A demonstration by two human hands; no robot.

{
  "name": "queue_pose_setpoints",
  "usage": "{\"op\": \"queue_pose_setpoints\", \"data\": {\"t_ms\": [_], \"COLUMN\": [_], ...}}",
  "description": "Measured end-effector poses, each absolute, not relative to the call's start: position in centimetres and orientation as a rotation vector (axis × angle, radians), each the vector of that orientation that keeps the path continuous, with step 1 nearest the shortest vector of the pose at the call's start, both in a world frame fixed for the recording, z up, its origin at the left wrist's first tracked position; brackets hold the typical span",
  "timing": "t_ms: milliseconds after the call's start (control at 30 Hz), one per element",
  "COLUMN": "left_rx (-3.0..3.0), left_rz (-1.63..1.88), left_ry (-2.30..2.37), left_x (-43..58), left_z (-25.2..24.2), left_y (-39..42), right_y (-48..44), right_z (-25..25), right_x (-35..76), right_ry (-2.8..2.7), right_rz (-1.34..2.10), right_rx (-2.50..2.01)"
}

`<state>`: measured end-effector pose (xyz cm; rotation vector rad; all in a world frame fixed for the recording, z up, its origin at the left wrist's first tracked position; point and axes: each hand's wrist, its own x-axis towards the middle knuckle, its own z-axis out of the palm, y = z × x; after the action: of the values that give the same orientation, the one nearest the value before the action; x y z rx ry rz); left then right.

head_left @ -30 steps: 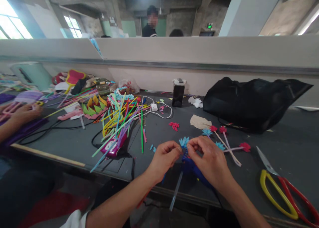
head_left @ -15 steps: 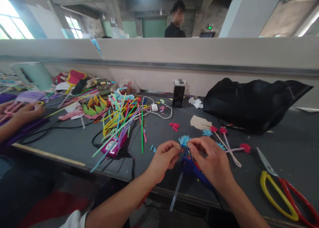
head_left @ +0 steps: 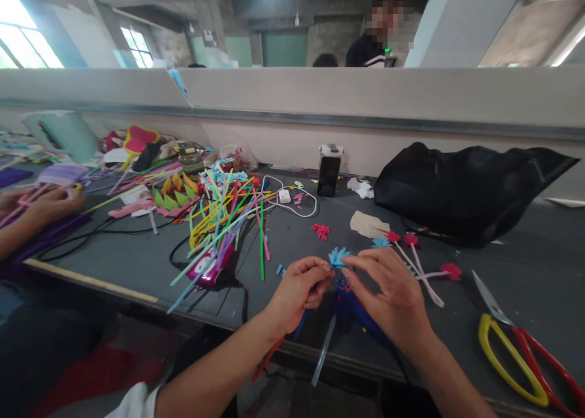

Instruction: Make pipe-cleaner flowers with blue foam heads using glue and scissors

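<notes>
My left hand [head_left: 299, 290] is closed in a pinch on the base of a blue paper flower [head_left: 339, 257]. A blue stem-like strip [head_left: 300, 325] shows below that hand. My right hand [head_left: 390, 290] is at the flower's right edge, thumb and forefinger apart; whether a fingertip touches the petals I cannot tell. Partly hidden under my right hand lies a dark blue glue gun [head_left: 354, 308], a clear glue stick [head_left: 323, 351] poking out of its back toward me. Small blue pieces [head_left: 280, 270] lie left of the flower, and a little heap of red pieces [head_left: 320, 231] lies behind it.
Red flowers [head_left: 452, 272] on pale stems and large scissors [head_left: 507, 332] lie to the right, before a black bag [head_left: 457, 192]. A bundle of coloured sticks [head_left: 228, 223] covers a purple device [head_left: 208, 269] at left. A co-worker's hand [head_left: 55, 205] works at far left.
My right thumb and forefinger have parted from their pinch at the flower. My left hand keeps its hold. The person behind the partition has moved right.
</notes>
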<state>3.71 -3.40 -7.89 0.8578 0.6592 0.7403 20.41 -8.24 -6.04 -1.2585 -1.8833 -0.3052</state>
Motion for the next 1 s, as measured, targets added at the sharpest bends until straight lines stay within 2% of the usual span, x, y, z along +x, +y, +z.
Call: {"op": "queue_pose_setpoints", "data": {"t_ms": [467, 1000], "left_rx": [0.928, 1.058], "left_rz": [0.777, 0.894], "left_ry": [0.700, 0.819], "left_x": [3.80, 3.96], "left_z": [-7.96, -8.10], "left_y": [-3.61, -3.66], "right_y": [-7.93, -7.92], "right_z": [-6.42, -6.60], "right_x": [20.23, 20.46], "right_ry": [-1.908, -1.960], "right_rz": [-0.406, -0.261], "right_rx": [-1.300, -1.360]}}
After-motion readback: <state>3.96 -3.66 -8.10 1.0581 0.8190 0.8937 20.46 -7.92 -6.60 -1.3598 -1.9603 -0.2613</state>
